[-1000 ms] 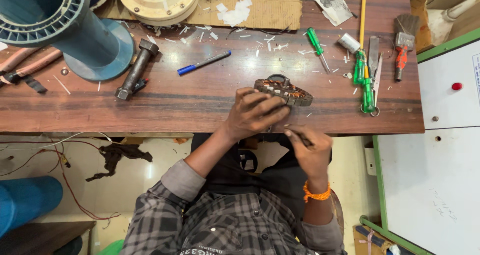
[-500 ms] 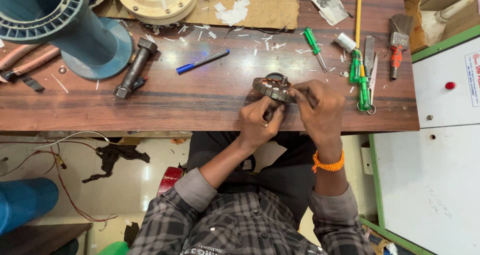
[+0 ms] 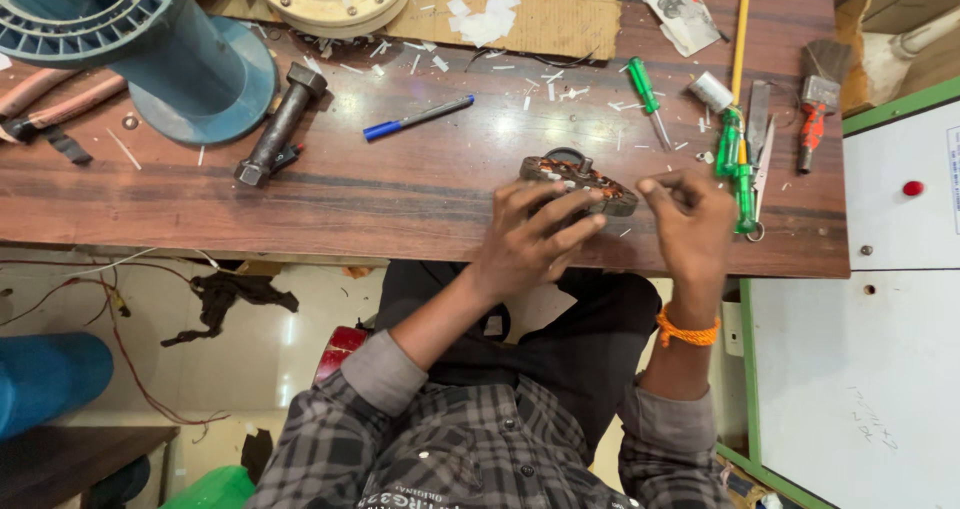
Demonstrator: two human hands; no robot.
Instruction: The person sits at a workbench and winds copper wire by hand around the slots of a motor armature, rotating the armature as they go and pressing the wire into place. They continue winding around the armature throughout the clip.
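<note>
I am working at the near edge of the wooden surface (image 3: 400,199), and I am taking the wound motor part (image 3: 580,176) as my landmark. Far to its left the blue finned housing (image 3: 130,39) is standing, and nearer, still left of the part, the dark hammer (image 3: 280,121) and the blue pen (image 3: 418,116) are lying. My left hand (image 3: 530,239) is pressing down on the part, fingers (image 3: 565,219) spread over its near side and holding it steady against the surface. The part is lying flat, its long axis running left to right along the edge, its dark loop pointing away from me. Copper windings are showing on top; I judge the work to be midway, though how much winding is left I cannot tell. Just right of the part, my right hand (image 3: 695,219) is hovering, fingers loosely curled with the tips pinched; whether anything is between them I cannot tell. Further right the green screwdrivers (image 3: 738,164) are lying.
</note>
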